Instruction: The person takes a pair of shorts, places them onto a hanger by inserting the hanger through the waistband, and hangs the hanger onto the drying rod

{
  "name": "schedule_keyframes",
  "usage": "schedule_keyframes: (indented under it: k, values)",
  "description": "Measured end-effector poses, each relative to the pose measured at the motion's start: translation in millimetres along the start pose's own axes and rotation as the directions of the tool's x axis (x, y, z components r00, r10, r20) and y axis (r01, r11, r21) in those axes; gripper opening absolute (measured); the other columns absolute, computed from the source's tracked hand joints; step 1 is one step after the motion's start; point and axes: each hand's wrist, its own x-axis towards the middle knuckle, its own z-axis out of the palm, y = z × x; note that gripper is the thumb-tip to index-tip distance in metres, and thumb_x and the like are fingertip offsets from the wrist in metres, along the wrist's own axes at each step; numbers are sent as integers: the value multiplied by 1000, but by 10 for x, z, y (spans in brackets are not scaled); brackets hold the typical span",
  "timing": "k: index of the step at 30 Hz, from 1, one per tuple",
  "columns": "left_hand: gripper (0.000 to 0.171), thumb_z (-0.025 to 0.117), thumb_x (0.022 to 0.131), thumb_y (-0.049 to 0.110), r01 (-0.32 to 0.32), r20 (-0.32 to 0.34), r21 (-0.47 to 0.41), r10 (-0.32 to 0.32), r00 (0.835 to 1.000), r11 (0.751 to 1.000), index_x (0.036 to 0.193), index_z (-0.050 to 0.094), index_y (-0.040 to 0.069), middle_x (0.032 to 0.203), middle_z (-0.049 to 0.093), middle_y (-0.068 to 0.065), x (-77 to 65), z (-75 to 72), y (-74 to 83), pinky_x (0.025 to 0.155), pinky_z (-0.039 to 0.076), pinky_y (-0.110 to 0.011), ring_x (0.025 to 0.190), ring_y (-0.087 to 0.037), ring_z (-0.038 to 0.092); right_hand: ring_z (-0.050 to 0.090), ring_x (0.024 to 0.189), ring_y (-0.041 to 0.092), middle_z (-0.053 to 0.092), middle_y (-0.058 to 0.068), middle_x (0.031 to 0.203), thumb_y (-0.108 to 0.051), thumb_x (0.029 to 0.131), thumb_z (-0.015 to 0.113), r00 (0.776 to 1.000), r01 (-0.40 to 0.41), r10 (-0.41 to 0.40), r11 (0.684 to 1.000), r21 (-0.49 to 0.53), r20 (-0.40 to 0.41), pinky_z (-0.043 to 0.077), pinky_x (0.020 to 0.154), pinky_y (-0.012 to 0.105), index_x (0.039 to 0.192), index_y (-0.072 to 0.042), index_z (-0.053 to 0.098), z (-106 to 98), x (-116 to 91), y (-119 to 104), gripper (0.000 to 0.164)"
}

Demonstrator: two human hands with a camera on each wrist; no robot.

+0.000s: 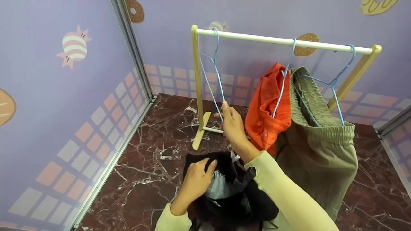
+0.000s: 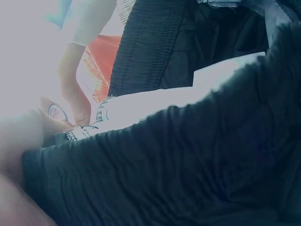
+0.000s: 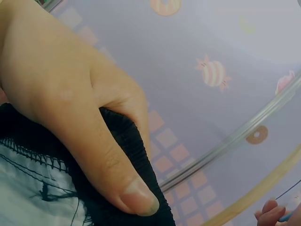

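Observation:
In the head view my left hand (image 1: 196, 177) grips the waistband of black elastic-waist pants (image 1: 261, 203), whose opening faces up and shows a pale lining. The right wrist view has that left hand (image 3: 61, 84) close up, thumb over the dark waistband (image 3: 127, 134). Higher up, my right hand (image 1: 235, 128) holds the lower part of a thin blue hanger (image 1: 219, 78), which hooks over the rack's rail. Its fingers (image 3: 269, 215) show small at that view's corner. Ruched waistband (image 2: 155, 160) fills much of the left wrist view; glare washes out the left.
The rack's white rail (image 1: 253, 37) also bears orange pants (image 1: 263, 96) and olive-green pants (image 1: 324, 160) on blue hangers, right of my right hand. A wooden post (image 1: 196, 80) stands left of it. Dark marbled floor (image 1: 141, 186) lies below; a patterned wall (image 1: 48, 106) rises at left.

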Motion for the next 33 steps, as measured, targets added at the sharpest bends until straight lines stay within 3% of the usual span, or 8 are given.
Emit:
schedule_keyframes:
  k: [5,10,14,20,22,25,30,33]
  values:
    - [38,45,95,35,1,7,-7,-1,1000,1000,106,64,3,88,69,-12,0,-2,8,78,51,-38,91,-23,66,43,51,12,57,3,79,-52,95,33,999,29,-29,999,-24,-16,34,44,25,102,-11,58,-22,-24,17,48]
    - [35,44,96,35,0,26,-21,0,1000,1000,100,65,8,69,62,-4,7,-5,13,73,51,-34,77,-18,65,35,45,10,43,0,62,-52,95,32,999,32,-32,999,7,-3,30,41,24,93,-8,61,-37,-78,15,52]
    - [36,43,96,37,-2,26,-23,3,1000,1000,99,65,8,62,58,0,9,-6,11,69,50,-31,65,-13,61,32,42,9,43,-1,63,-51,95,32,1000,16,-17,998,54,4,28,39,24,98,-9,60,-54,-148,-14,50]
    - [40,39,96,42,-9,30,-27,10,1000,1000,77,59,12,54,40,7,17,4,-3,56,44,-27,50,-9,47,30,41,9,37,-3,55,-53,94,33,1000,-13,12,995,97,15,27,38,25,94,-8,59,-81,-225,-16,52]
    - [40,41,96,40,-15,23,-25,15,1000,1000,83,62,10,56,43,8,14,5,-2,59,46,-28,55,-8,51,30,42,9,39,-3,57,-52,94,35,1000,-15,12,991,136,22,27,39,24,91,-9,57,-90,-244,-4,49]
    - [41,41,96,40,-11,35,-34,12,999,999,83,62,8,54,43,7,13,4,0,57,46,-28,50,-9,47,30,43,9,42,-4,61,-50,95,35,999,-10,2,979,204,39,27,39,23,88,-9,54,-110,-278,9,46]
    - [42,38,96,45,2,56,-51,1,998,999,70,52,15,52,35,8,22,-2,11,49,36,-22,42,-6,32,29,43,5,44,-5,66,-47,96,34,998,-22,4,960,281,63,25,41,20,102,-9,54,-145,-327,12,43]
    - [40,39,96,44,-10,41,-37,11,999,999,73,56,15,51,36,10,25,2,12,51,37,-21,42,-4,33,28,42,4,43,-6,66,-47,96,33,997,-43,23,955,293,73,25,40,19,107,-8,53,-165,-350,18,45]
